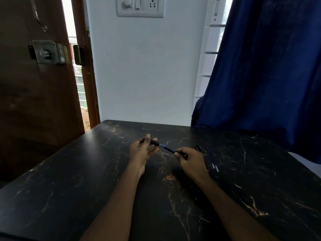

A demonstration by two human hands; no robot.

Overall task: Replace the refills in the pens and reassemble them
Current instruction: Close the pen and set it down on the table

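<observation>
Black plastic pen barrel (154,142) sits over the middle of the dark marble-patterned worktop (86,188), gripped by the left hand (142,150) with thumb and fingers (148,139) curled round it. A thin blue refill (167,148) runs from its open end to the right hand (191,160), whose fingers pinch the dark front piece. Broad bare worktop lies left of and nearer than the hands. The far edge meets a pale wall (144,75), and the right rear corner goes under a dark blue curtain (260,66). Two slim blue spare refills (212,159) lie just right of the right hand, beside a small black item (198,148), possibly another pen. The right hand hides most of the front piece, and the frame cuts off both forearms.
</observation>
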